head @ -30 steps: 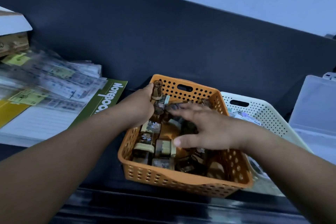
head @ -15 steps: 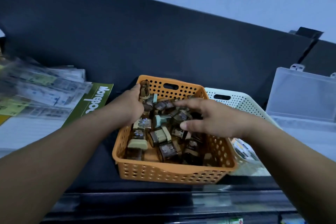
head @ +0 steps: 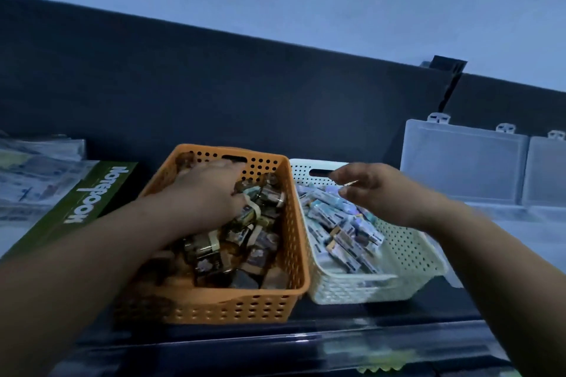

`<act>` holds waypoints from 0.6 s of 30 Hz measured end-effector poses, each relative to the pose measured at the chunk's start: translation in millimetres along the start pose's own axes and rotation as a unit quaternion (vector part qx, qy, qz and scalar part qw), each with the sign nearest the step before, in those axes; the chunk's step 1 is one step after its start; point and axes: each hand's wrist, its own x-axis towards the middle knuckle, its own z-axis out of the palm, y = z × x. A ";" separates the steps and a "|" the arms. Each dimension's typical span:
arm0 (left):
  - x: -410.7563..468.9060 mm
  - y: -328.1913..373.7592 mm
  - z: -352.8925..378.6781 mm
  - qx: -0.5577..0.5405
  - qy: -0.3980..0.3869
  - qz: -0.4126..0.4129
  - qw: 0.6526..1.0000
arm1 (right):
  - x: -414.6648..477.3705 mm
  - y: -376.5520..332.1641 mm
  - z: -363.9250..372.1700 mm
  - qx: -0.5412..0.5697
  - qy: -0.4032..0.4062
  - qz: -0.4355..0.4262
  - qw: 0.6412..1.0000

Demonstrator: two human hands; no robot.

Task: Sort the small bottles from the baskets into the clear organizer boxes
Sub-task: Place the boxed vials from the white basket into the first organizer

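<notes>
An orange perforated basket [head: 232, 306] holds several small brown bottles [head: 211, 257] with tan caps. Touching its right side, a white perforated basket [head: 352, 288] is filled with several pale, blue-labelled small bottles [head: 337, 223]. My left hand [head: 208, 193] lies palm down inside the orange basket with its fingertips buried among the brown bottles, so any grasp is hidden. My right hand [head: 376, 193] hovers over the far end of the white basket, fingers loosely curled and apart, with nothing clearly in them. Two clear organizer boxes [head: 459, 162] stand at the far right with lids raised.
A green notebook [head: 92, 202] lies left of the orange basket, with a stack of plastic-wrapped printed packets [head: 36, 168] behind it. A dark upright panel [head: 245, 95] runs along the back. The glossy dark table edge [head: 275, 352] is just in front of the baskets.
My right hand has left the orange basket and moved right, over the white basket. My left hand dropped from the far-left rim onto the brown bottles. The view has swung right.
</notes>
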 end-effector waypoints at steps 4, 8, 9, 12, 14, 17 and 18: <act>-4.2 63.8 5.7 -0.060 0.003 0.070 0.996 | -5.7 41.0 -16.1 -0.100 -0.039 -0.009 0.994; 7.5 121.5 30.6 -0.044 -0.023 0.115 0.992 | -9.2 69.7 -20.5 -0.171 -0.084 -0.053 0.980; 12.0 133.4 39.5 -0.024 -0.041 0.113 0.992 | -8.8 73.3 -20.1 -0.188 -0.084 -0.069 0.976; 24.8 157.1 61.9 0.045 -0.082 0.092 0.991 | -4.1 76.5 -16.2 -0.249 -0.074 -0.130 0.957; 31.3 164.9 72.2 0.104 -0.080 0.081 0.988 | 1.5 79.0 -14.9 -0.291 -0.064 -0.167 0.940; 34.9 168.2 80.2 0.151 -0.072 0.069 0.984 | 13.5 85.2 -10.6 -0.350 -0.058 -0.188 0.916; 35.3 168.1 82.0 0.160 -0.067 0.069 0.982 | 17.0 87.2 -8.3 -0.358 -0.065 -0.182 0.913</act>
